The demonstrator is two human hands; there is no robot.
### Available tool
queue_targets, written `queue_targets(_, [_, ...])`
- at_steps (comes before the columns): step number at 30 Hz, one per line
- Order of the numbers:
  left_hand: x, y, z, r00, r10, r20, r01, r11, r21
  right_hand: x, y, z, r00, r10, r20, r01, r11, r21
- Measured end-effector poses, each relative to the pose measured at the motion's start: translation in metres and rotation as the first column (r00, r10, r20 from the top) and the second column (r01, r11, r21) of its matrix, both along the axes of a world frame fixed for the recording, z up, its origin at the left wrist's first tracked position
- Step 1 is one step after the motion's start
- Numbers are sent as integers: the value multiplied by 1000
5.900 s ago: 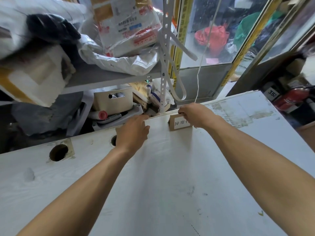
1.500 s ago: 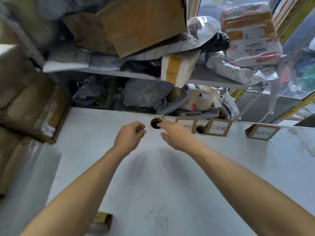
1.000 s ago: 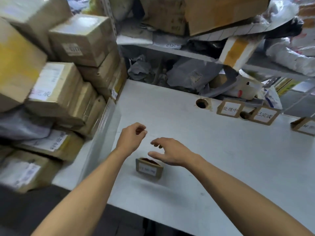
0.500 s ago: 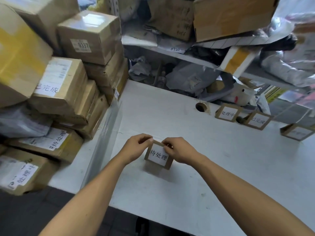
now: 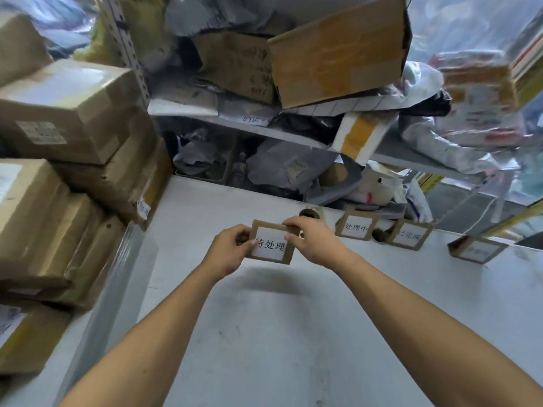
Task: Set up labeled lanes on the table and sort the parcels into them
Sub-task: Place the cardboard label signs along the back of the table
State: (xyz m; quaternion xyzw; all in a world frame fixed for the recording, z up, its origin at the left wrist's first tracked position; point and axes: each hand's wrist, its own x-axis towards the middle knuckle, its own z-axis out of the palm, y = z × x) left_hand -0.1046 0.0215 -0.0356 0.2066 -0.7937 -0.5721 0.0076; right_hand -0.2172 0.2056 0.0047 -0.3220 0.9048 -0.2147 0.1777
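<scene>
The cardboard sign reading 待处理 [image 5: 271, 245] was off the table [image 5: 293, 333], held up between both hands with its shadow on the surface beneath. The left hand [image 5: 227, 251] pinched its left edge, thumb across the white label, and the right hand [image 5: 311, 242] pinched its upper right corner with curled fingers. So this lane marker was not yet set down.

To its right, three more markers already stood along the far edge of the table: the 处理中 sign [image 5: 357, 227], just beside it the 已完成 sign [image 5: 410, 235], and well apart from those a third sign [image 5: 477, 249] whose writing was too blurred to read. A round cable hole [image 5: 307, 213] showed just behind the right hand.

By my judgement, lane setup was nearly finished, with this one sign left to place, probably at the left end of the row. Sorting seemed not to have begun: no parcel lay in front of any sign, and the stacked cardboard boxes [image 5: 73, 142] sat untouched at the left of the table.
</scene>
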Motion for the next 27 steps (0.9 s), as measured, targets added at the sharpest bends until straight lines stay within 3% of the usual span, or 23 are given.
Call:
queue_targets(9, [-108,-5,-29,999,43,27,-40,992,-119,-97,-2,-46,982,-189,-3,185,969,-165])
queue_targets(18, [-157,-1,-67,992,79,94,-53,965,-255,-133,-1,-92,980,-187,-72,173,971,-164])
queue_targets(27, [-158,1,-80,988,104,117,-61,944,-324,-135,3,-94,991,-130,-41,122,980,-156])
